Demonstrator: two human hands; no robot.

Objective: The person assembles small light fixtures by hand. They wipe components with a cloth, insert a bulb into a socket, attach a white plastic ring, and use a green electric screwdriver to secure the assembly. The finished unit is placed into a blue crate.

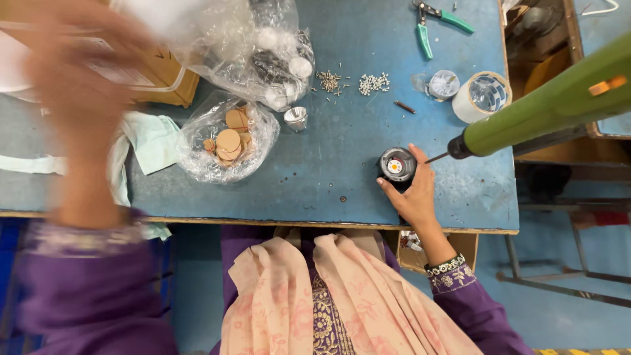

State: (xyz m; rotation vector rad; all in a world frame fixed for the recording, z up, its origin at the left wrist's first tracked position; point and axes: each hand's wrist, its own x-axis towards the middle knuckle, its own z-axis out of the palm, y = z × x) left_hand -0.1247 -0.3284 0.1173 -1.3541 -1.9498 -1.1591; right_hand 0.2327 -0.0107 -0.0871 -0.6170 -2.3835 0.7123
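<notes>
**Right hand steadies a small round part near the worktop's front edge**

The blue worktop [328, 164] fills most of the view, its front edge running just above the person's lap, its right edge dropping off past a roll of clear tape [482, 96]. Open bare surface lies in the middle, between the bags and the right hand.

The left hand [79, 85] is raised over the left end, blurred; I cannot tell how its fingers are set or whether they hold anything. A green cylindrical power screwdriver [552, 105] slants in from the upper right, its thin bit ending just beside the part. A large crumpled clear plastic bag [263, 46] sits at the back, and a smaller clear bag of tan round discs [227, 139] lies left of centre.

The right hand [414, 194] rests close to the front edge, fingers curled partly round a small dark round part with a white and orange centre [397, 164], touching its near side. Green-handled pliers [437, 23] lie at the back edge. Two little heaps of screws [373, 83] lie mid-worktop.
</notes>
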